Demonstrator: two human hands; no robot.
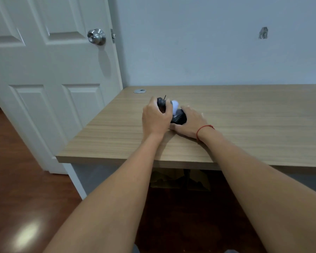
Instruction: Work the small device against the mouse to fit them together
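Note:
My left hand (156, 118) curls round a small dark rounded object (161, 102) with a thin black stalk sticking up from it, just above the wooden desk (244, 115). A blurred white rounded piece (175, 105) shows between my two hands. My right hand (190, 123), a red string round its wrist, lies on the desk and cups a black rounded object (180, 117) that looks like a computer mouse. Both hands are close together, and my fingers hide much of these objects.
A white panelled door (53, 79) with a silver knob (96, 36) stands left of the desk. A grey cable grommet (140, 91) sits near the desk's back left corner. A pale blue wall is behind; brown wood floor (22, 179) lies left and below.

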